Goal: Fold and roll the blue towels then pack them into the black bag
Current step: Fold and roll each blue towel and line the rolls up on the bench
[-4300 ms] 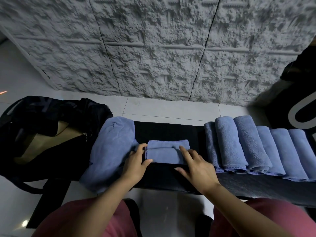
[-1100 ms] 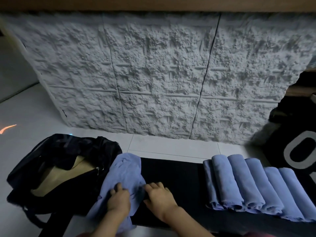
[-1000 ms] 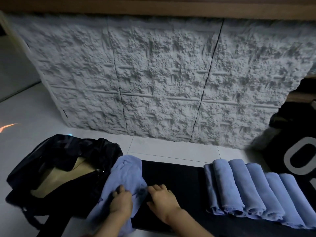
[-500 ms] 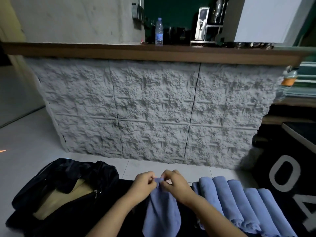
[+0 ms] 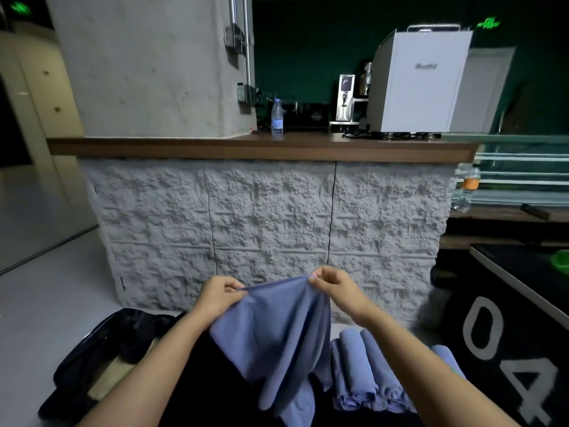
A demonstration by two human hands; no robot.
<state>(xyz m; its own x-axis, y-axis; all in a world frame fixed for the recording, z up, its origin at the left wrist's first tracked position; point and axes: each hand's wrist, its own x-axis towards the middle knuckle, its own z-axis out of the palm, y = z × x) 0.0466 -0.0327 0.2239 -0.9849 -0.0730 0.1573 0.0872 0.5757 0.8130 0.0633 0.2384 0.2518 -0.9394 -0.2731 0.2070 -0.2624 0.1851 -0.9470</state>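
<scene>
- Your left hand [image 5: 220, 295] and right hand [image 5: 335, 288] each pinch a top corner of one towel [image 5: 277, 334]. It hangs unfolded in the air above the mat [image 5: 209, 392].
- The rolled towels [image 5: 366, 374] lie side by side toward the right edge of the mat. They are rolled but not yet packed.
- The bag [image 5: 101, 349] sits open at the left edge, and no towel is visible inside.
- Remaining: fold and roll the held towel, then pack all the rolls.

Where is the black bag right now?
In the head view, the black bag sits open on the floor at the lower left, just left of the hanging blue towel.
</scene>
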